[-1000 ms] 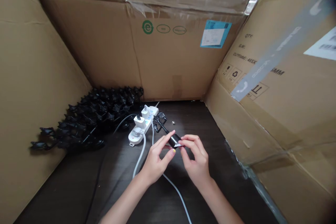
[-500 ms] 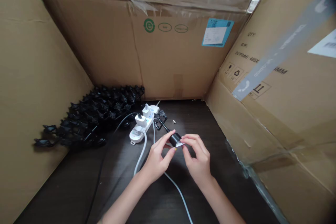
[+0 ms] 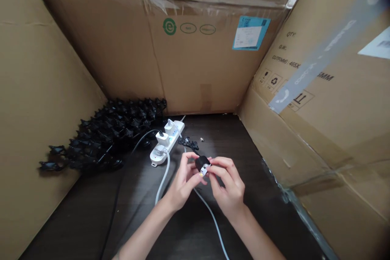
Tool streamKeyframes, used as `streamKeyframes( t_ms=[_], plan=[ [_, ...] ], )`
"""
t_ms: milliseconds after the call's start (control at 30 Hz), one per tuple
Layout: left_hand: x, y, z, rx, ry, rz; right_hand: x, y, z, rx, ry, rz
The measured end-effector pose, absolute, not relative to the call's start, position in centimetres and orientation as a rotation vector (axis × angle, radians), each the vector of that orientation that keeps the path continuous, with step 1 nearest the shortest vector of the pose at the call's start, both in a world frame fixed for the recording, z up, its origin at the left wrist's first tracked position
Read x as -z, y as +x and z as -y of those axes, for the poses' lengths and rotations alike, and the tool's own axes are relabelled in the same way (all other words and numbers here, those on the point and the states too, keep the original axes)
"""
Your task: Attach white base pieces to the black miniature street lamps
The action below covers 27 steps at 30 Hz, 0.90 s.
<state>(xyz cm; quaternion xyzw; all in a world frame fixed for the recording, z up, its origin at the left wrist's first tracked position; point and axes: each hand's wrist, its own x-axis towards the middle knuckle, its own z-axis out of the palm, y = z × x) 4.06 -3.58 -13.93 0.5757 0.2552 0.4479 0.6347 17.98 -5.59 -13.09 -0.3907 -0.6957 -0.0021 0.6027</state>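
Observation:
My left hand (image 3: 182,183) is wrapped round a black cylinder (image 3: 202,161), with the thumb low near its end. From the cylinder's far side a thin dark stem leads to a black openwork frame (image 3: 189,143). At the near end of the cylinder shows a small white piece (image 3: 204,170) with a yellow spot beside it. The fingers of my right hand (image 3: 229,187) are closed in a pinch at that white piece. Whether it is fixed to the cylinder I cannot tell. A tiny shiny metal part (image 3: 202,139) lies on the dark tabletop (image 3: 231,138) beyond the hands.
A white power strip (image 3: 155,157) with plugged-in adapters (image 3: 163,138) stands left of the hands. White cords (image 3: 210,211) and a black cord (image 3: 114,211) run across the table. Many black openwork pieces (image 3: 112,130) are heaped at the left. Cardboard boxes (image 3: 195,73) wall three sides.
The cylinder has been tilted so its near end faces me more, and its frame has swung lower. The white piece shows more. My left fingers have shifted round the cylinder; the view moved slightly.

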Motion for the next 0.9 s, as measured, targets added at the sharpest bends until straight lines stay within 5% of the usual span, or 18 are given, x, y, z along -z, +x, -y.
streamKeyframes(
  t_ms=[500, 900],
  plan=[
    [13.39, 4.07, 3.11, -1.074, 1.108, -0.522, 12.58, 17.77, 6.15, 0.202, -0.963, 1.698],
    [13.18, 3.99, 2.91, -1.080, 1.098, -0.608, 12.14, 17.61, 6.39, -0.101, -0.999, 1.612]
  ],
)
